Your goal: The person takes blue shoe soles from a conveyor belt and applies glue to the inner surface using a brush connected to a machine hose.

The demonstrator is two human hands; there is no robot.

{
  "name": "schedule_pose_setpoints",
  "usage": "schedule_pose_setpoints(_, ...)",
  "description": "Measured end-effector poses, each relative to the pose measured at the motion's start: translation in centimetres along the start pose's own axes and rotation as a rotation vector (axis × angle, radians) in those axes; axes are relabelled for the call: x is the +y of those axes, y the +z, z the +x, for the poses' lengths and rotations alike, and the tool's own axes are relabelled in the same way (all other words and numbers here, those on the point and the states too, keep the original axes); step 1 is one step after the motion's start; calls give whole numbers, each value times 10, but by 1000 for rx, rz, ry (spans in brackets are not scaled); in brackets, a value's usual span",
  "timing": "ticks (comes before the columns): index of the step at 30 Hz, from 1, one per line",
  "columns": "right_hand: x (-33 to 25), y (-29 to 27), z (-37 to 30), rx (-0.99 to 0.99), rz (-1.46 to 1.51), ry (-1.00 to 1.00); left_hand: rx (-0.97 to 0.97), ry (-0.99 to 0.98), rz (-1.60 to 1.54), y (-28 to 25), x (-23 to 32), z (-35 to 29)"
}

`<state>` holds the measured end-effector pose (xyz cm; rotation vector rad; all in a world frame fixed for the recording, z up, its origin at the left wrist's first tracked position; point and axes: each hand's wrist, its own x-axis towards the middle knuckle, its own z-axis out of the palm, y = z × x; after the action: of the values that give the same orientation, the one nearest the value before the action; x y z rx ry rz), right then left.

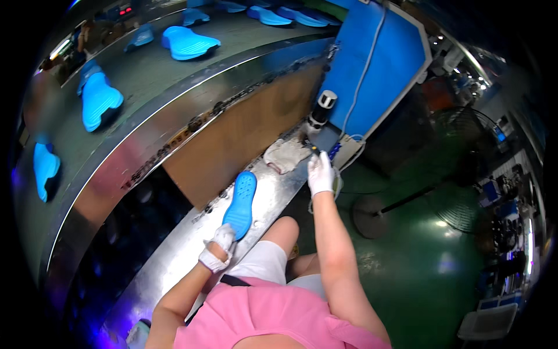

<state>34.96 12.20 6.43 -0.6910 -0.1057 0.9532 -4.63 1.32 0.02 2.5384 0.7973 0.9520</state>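
Several blue pieces upper left, crumpled cloth mid-frame; left hand pinches the blue sole's lower end, can't really tell with right hand.

Light is uneven. The metal counter glares almost white through its middle, while its lower left end takes on a violet-blue cast. Deep shadow fills the space left of it. The green floor is dim, dotted with pale glints. A lamp glows at the upper left, and a white strip light at the far right, where the background is murky and soft. Fisheye distortion bows the conveyor's metal rim; the corners are black.
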Motion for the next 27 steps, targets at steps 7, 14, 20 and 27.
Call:
schedule_pose_setpoints(7,14,4,-15,-87,-9,-8,82,-46,-70,34,1,1)
schedule_pose_setpoints(14,23,23,-50,-38,-140,11,61,-46,-113,27,7,12)
schedule_pose_setpoints(20,48,11,-80,-21,-335,37,-3,33,-199,14,-2,1)
schedule_pose_setpoints(27,52,13,-128,-91,-793,33,44,-48,-107,25,10,5)
